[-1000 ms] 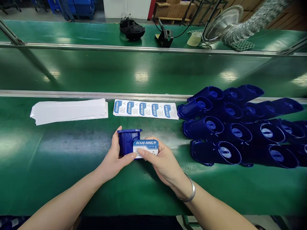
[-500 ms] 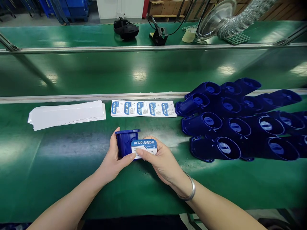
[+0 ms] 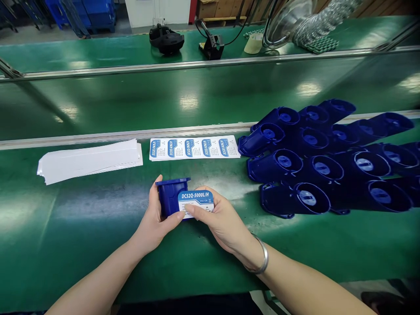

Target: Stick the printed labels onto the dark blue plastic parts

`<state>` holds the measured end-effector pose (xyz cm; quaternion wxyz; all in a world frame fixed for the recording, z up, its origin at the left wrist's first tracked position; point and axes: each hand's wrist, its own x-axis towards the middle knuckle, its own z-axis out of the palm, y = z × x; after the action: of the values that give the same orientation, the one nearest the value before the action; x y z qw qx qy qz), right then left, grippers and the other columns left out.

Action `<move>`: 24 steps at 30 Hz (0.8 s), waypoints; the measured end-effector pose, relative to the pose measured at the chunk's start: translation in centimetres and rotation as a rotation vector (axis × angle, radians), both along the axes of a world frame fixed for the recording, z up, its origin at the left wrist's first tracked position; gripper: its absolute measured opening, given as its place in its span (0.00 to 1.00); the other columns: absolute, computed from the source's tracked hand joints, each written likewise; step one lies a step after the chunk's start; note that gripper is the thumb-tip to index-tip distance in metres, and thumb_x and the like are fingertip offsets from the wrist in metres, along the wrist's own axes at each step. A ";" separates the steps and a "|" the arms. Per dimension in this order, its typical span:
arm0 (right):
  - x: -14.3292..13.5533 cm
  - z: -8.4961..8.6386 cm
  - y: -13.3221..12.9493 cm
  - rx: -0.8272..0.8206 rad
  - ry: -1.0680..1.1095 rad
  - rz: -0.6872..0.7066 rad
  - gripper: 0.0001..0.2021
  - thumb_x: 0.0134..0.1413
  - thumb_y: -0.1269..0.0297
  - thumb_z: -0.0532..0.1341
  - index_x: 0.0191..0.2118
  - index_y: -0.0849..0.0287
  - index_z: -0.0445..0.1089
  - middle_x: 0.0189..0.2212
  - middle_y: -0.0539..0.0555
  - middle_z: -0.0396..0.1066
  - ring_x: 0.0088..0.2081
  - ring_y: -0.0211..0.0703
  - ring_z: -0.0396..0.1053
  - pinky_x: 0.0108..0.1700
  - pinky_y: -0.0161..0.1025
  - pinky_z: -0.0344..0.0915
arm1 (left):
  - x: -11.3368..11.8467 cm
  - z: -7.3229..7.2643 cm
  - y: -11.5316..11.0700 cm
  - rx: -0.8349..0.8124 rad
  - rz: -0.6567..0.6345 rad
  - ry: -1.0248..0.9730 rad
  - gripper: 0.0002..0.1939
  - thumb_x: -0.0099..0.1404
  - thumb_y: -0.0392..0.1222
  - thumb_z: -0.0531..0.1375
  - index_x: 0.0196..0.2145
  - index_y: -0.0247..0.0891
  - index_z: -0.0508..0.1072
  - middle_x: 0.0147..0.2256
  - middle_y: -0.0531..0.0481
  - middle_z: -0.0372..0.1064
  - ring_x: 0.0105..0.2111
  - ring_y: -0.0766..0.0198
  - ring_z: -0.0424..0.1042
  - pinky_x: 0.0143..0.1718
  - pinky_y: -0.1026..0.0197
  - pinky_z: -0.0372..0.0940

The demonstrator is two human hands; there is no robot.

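My left hand (image 3: 152, 218) is wrapped round a dark blue plastic housing (image 3: 169, 199), its flanged rim turned upward. My left thumb reaches the lower left corner of a blue and white label (image 3: 196, 197) printed "DC52Q-5000L/H". The label lies over the right part of the housing and hides it there. My right hand (image 3: 221, 218) pinches the label, thumb on its printed face and fingers hidden behind. Beyond the hands lies a stack of printed label sheets (image 3: 193, 148), and left of it a stack of white strips (image 3: 88, 162).
Several similar blue housings (image 3: 284, 162) lie in rows on the right of the green bench (image 3: 98, 253). A metal rail (image 3: 98, 71) crosses behind. On the far shelf are a black device (image 3: 166, 40), a black holder with a cable (image 3: 212, 47) and a foil duct (image 3: 324, 24).
The camera view has tilted and shifted slightly. Both hands, the housing and the label hold nearly the same pose.
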<state>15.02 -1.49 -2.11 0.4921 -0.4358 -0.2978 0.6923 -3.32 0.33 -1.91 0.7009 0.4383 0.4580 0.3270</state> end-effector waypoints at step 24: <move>-0.6 0.5 -0.5 0.112 -0.207 0.068 0.14 0.57 0.54 0.71 0.40 0.57 0.70 0.32 0.50 0.70 0.33 0.42 0.65 0.35 0.36 0.61 | 1.4 0.6 -0.2 -0.056 0.289 -0.038 0.31 0.64 0.50 0.66 0.61 0.53 0.58 0.55 0.49 0.67 0.54 0.51 0.70 0.55 0.48 0.67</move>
<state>14.38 -2.00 -1.57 0.4585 -0.4665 -0.3998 0.6421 -1.94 0.17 -1.30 0.6668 0.3417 0.5119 0.4201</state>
